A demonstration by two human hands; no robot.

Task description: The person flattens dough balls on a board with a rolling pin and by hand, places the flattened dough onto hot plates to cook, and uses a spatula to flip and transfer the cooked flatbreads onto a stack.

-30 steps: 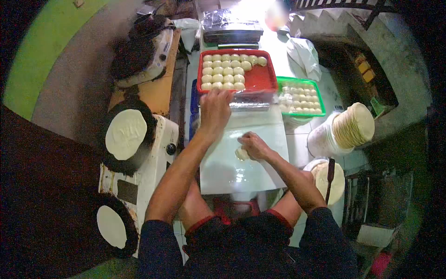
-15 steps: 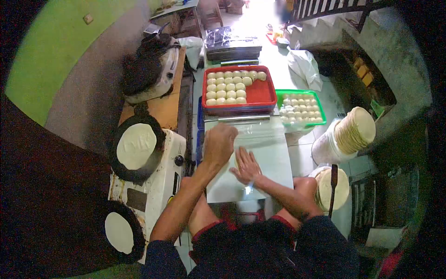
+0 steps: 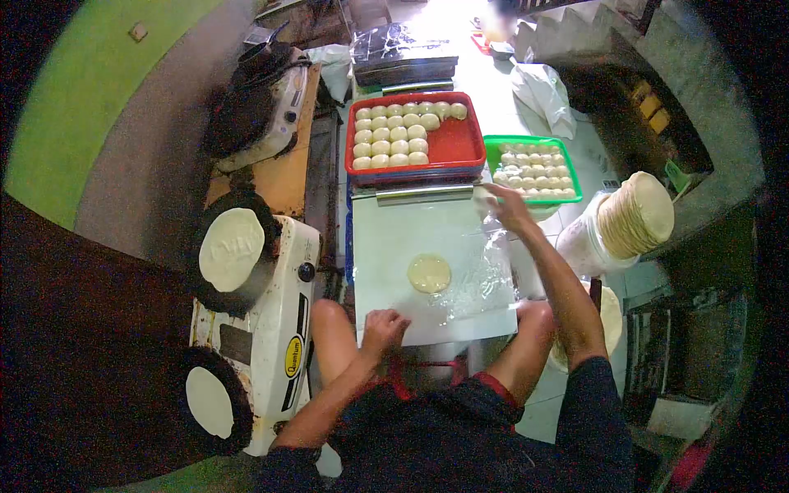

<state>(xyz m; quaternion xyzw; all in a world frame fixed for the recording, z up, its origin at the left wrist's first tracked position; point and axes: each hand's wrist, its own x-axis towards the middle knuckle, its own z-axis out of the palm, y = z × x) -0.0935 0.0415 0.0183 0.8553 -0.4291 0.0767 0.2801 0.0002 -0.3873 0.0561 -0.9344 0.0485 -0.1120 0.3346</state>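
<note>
A flattened round of dough [image 3: 429, 273] lies on the white board [image 3: 386, 238] in front of me. Clear plastic sheet [image 3: 496, 263], wrinkled and shiny, spreads over the board's right part. My right hand [image 3: 511, 212], slightly blurred, is at the board's far right corner, its fingers pinched at the sheet's edge. Down at the near left edge, my left hand [image 3: 384, 330] has its fingers curled together; what is in them, if anything, is hidden. Behind the board, a red tray [image 3: 452, 152] holds rows of dough balls [image 3: 389, 135].
Left stands a white stove [image 3: 271, 329] with flatbreads on two dark pans [image 3: 246, 403]. A green tray [image 3: 579, 193] of dough balls is at the right, beside a tall stack of flatbreads [image 3: 641, 215]. Another stack [image 3: 610, 320] is partly behind my right arm.
My right hand has left the middle of the board for its far right corner, uncovering the dough round. My left hand has come down to the near left edge. The view has shifted slightly.
</note>
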